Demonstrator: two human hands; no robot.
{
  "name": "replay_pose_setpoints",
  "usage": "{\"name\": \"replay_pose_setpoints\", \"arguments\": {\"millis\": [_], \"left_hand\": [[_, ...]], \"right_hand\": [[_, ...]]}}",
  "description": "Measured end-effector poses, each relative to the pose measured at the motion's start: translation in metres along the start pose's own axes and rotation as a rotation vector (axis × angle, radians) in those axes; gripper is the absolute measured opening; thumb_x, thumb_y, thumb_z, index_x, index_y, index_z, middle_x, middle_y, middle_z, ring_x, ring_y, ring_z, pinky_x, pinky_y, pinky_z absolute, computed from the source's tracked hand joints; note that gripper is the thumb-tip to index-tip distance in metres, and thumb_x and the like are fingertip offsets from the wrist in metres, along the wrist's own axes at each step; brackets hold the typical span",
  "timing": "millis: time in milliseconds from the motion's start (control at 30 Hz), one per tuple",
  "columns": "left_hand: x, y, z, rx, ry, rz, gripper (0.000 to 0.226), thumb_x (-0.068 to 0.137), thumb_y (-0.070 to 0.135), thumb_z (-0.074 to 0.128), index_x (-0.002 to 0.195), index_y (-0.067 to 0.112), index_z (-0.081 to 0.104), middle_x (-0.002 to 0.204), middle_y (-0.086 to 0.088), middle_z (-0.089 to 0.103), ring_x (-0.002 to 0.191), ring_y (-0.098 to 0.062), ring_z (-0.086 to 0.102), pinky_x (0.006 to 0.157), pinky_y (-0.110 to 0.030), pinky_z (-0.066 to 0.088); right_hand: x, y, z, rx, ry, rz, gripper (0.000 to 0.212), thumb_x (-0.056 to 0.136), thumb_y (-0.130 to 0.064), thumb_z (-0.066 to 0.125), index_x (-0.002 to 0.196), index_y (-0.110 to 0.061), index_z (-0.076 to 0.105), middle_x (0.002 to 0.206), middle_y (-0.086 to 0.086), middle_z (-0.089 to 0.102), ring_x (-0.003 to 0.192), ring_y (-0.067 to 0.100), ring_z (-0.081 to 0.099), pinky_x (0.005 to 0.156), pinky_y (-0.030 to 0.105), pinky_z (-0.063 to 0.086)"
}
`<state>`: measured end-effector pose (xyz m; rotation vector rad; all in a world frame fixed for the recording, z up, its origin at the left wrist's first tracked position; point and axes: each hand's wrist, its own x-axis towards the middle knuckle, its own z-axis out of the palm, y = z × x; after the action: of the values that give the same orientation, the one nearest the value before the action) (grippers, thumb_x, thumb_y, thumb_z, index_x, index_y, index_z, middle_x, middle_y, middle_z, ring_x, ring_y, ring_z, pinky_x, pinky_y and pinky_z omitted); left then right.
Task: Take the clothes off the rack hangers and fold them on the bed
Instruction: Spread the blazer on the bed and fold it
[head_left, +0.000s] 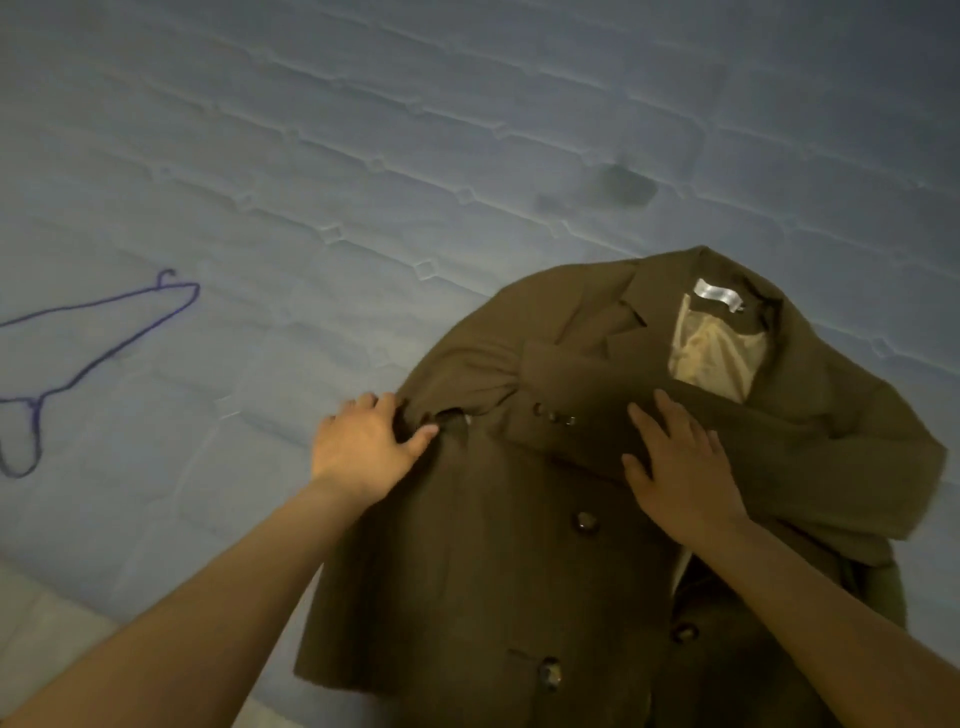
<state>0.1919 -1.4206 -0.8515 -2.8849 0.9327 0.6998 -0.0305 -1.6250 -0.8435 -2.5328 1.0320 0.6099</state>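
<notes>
Step in hand: folding. The brown jacket (597, 493) is already off its hanger and lies front-up on the bed (467, 130), collar away from the person, hem toward them. One sleeve (675, 421) is folded across the chest, cuff buttons showing near the middle.

Left hand (363, 447): at the jacket's left edge near the armhole, thumb and fingers curled into the bunched cloth, so its grip is on the fabric. Right hand (680, 467): flat, fingers straight and spread, pressing the crossed sleeve down; no grip, just holding it in place.

Next move, as a judgement: tuck or smooth the bunched left side so the edge lies straight, then bring the hem up toward the collar. Thick cloth likely springs back, so the right hand needs to keep pressure on while the left works.

A blue wire hanger (98, 332) lies on the bed well left of the jacket, bare.

Hard to tell:
- lower hem and right side cut off by the frame edge
- the other sleeve isn't traceable
- hanger's left part runs out of frame
- rack not in view, so remaining clothes unknown
- dim light; a dark patch (618, 189) on the mattress beyond the collar can't be identified
</notes>
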Motion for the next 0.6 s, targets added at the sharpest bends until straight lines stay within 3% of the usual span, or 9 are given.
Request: {"name": "replay_pose_setpoints", "arguments": {"millis": [167,300,367,433,500,600], "left_hand": [[-0.030,-0.056,0.017,-0.124,-0.265,-0.114,0.066,0.079,0.070,0.048,0.132,0.032,0.040,0.122,0.002,0.053,0.110,-0.022,0.055,0.091,-0.037,0.048],[-0.056,-0.085,0.044,-0.269,-0.393,-0.202,0.066,0.067,0.057,0.072,0.120,0.029,0.042,0.116,0.000,0.054,0.106,-0.024,0.057,0.090,-0.038,0.049],[-0.064,-0.094,0.057,-0.343,-0.478,-0.205,0.055,0.066,0.049,0.077,0.106,0.025,0.047,0.111,-0.002,0.059,0.100,-0.022,0.058,0.086,-0.034,0.049],[-0.069,-0.097,0.063,-0.421,-0.547,-0.198,0.035,0.078,0.041,0.071,0.103,0.022,0.056,0.111,-0.004,0.062,0.098,-0.019,0.057,0.081,-0.025,0.044],[-0.072,-0.098,0.061,-0.562,-0.542,-0.218,0.020,0.089,0.033,0.060,0.102,0.018,0.062,0.106,-0.005,0.063,0.095,-0.018,0.056,0.079,-0.022,0.040],[-0.071,-0.101,0.042,-0.846,-0.394,-0.337,0.015,0.096,0.023,0.051,0.097,0.016,0.063,0.096,-0.005,0.064,0.093,-0.022,0.060,0.082,-0.024,0.043]], "right_hand": [[0.008,-0.067,0.014,-0.054,-0.022,-0.142,0.061,0.097,-0.038,0.037,0.150,-0.027,0.009,0.158,0.000,-0.005,0.146,0.021,0.001,0.116,0.044,0.011],[0.004,-0.090,0.032,-0.087,-0.051,-0.156,0.062,0.097,-0.038,0.038,0.150,-0.025,0.008,0.159,0.001,-0.004,0.146,0.021,0.002,0.116,0.044,0.012],[0.002,-0.094,0.040,-0.110,-0.063,-0.142,0.064,0.096,-0.038,0.039,0.150,-0.024,0.007,0.159,0.001,-0.004,0.146,0.022,0.003,0.116,0.046,0.013],[0.000,-0.095,0.042,-0.102,-0.074,-0.112,0.066,0.096,-0.038,0.042,0.150,-0.024,0.007,0.159,0.000,-0.003,0.146,0.023,0.004,0.116,0.047,0.014],[-0.002,-0.095,0.042,-0.102,-0.068,-0.091,0.068,0.095,-0.038,0.045,0.150,-0.023,0.009,0.159,0.001,0.000,0.146,0.023,0.006,0.117,0.047,0.015],[-0.008,-0.100,0.036,-0.027,0.026,-0.165,0.064,0.092,-0.034,0.052,0.148,-0.019,0.023,0.156,0.006,0.015,0.142,0.025,0.019,0.114,0.043,0.023]]}}
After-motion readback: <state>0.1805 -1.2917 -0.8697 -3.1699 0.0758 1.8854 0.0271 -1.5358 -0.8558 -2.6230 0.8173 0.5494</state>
